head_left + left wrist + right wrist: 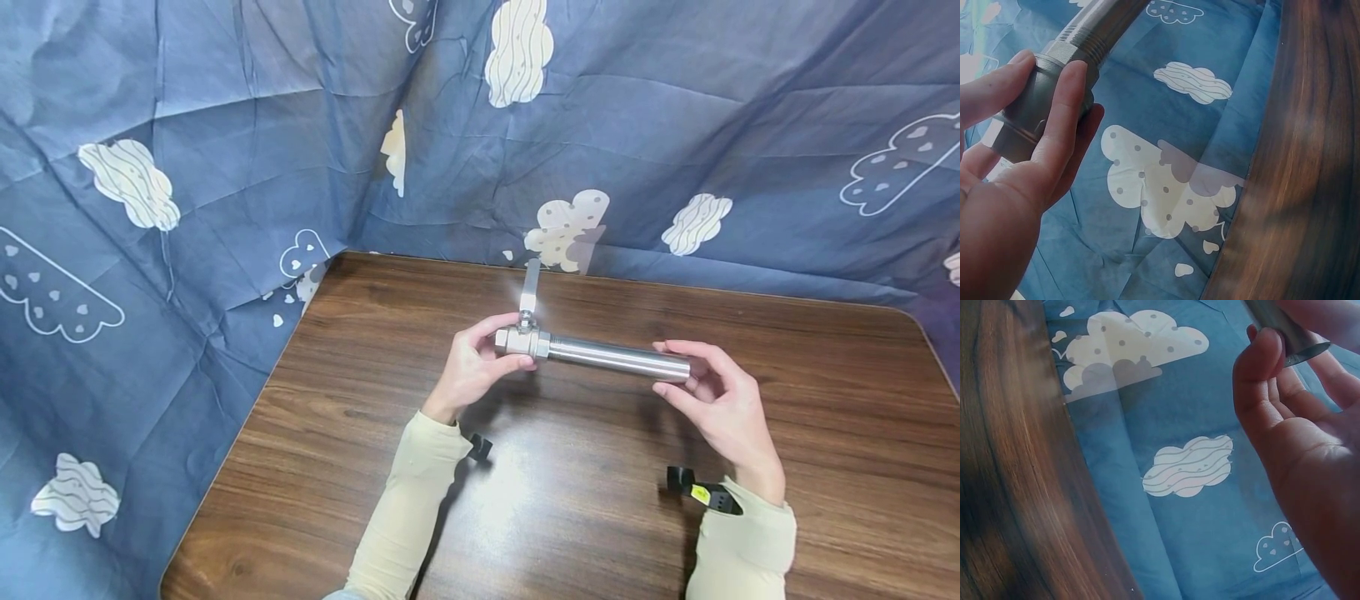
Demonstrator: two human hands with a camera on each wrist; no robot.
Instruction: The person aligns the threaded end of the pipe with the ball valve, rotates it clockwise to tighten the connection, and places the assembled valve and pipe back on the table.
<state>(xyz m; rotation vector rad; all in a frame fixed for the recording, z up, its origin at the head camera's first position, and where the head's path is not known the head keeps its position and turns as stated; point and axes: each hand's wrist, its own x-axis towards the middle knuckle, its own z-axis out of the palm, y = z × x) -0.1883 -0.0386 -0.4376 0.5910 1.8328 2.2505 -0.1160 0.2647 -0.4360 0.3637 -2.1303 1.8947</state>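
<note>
A metal ball valve (517, 341) with a flat lever handle (530, 287) is gripped by my left hand (474, 365), thumb on the near side and fingers on the far side. Screwed into the valve's right end is a smooth steel pipe (615, 357), with some thread showing at the joint in the left wrist view. My right hand (723, 400) holds the pipe's free end between thumb and fingers. Valve and pipe are held nearly level above the wooden table (360, 483), the lever pointing away from me. In the right wrist view the pipe's open end (1307, 354) shows between the fingers.
A blue cloth (247, 150) with printed clouds hangs behind the table and along its left side. Small black wrist cameras (681, 480) are strapped at both sleeves. Bright glare lies on the tabletop between the forearms.
</note>
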